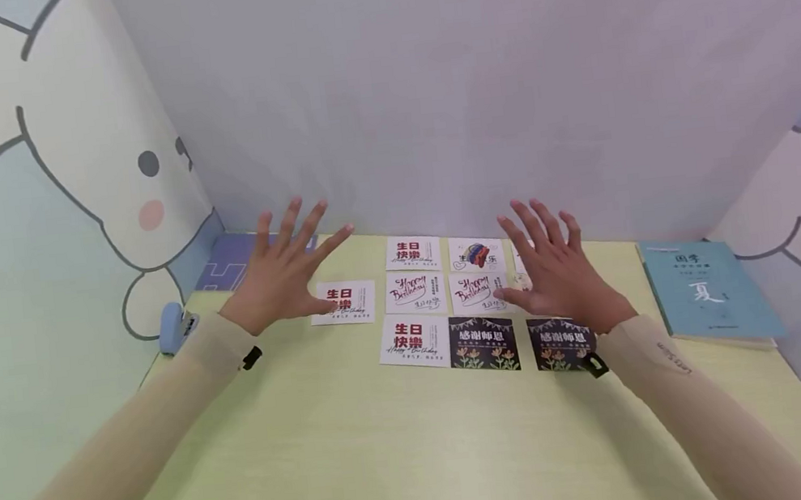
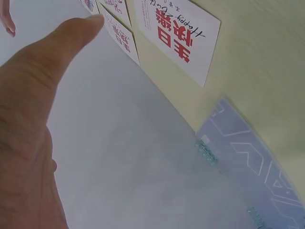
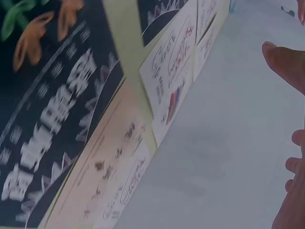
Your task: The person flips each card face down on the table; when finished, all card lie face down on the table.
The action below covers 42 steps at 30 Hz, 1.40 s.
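Across the pale yellow-green tabletop [image 1: 364, 457], I see rectangular paper cards in rows: white ones with red lettering [image 1: 413, 342], black ones with white lettering and orange flowers [image 1: 484, 345]. My head view puts the bare left hand [image 1: 282, 280] above the leftmost white card and the bare right hand [image 1: 562, 275] above the rows' right end; both have fingers spread and grip nothing. The right wrist view gives me a peach-coloured card [image 3: 107, 160] beside a black one, mostly hidden from the head camera. The left wrist view adds teal binding [image 2: 206, 151] on the lilac-blue notebook [image 2: 255, 157]. Only the head view shows me the teal book with a white character [image 1: 709, 291], far right
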{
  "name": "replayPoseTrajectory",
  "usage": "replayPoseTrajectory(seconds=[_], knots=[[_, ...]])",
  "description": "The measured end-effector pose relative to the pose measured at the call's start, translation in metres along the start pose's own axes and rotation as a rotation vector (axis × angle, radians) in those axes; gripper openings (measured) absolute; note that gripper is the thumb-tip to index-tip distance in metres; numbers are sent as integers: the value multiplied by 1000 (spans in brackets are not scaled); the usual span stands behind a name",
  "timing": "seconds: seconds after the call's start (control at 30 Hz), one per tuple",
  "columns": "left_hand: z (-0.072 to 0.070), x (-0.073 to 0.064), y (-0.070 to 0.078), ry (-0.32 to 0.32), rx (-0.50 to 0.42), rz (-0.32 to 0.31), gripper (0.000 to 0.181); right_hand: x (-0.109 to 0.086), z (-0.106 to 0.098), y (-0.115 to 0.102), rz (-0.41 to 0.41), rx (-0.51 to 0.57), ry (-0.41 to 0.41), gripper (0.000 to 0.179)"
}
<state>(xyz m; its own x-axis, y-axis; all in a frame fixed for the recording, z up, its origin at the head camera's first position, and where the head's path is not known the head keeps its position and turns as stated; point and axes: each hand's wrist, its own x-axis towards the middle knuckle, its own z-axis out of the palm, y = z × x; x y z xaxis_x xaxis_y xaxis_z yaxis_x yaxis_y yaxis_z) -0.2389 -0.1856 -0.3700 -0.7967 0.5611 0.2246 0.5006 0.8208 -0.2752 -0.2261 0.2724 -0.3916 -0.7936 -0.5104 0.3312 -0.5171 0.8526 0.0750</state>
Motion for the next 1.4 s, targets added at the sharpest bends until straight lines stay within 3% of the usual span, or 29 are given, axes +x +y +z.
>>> replayPoseTrajectory(seconds=[0.27, 0.47, 0.7, 1.1, 1.4], knots=[[21, 5, 9, -124, -78, -40, 139, 30, 21, -42, -5, 165, -44, 113], [36, 7, 16, -265, -262, -47, 137, 50, 35, -74, -18, 291, -118, 106], [41, 13, 16, -409, -472, -42, 130, 67, 53, -98, -38, 382, -196, 96], [52, 23, 11, -478, -540, -39, 127, 79, 61, -109, -49, 397, -254, 88], [54, 26, 8, -460, -614, -31, 119, 79, 67, -109, -45, 409, -264, 87]])
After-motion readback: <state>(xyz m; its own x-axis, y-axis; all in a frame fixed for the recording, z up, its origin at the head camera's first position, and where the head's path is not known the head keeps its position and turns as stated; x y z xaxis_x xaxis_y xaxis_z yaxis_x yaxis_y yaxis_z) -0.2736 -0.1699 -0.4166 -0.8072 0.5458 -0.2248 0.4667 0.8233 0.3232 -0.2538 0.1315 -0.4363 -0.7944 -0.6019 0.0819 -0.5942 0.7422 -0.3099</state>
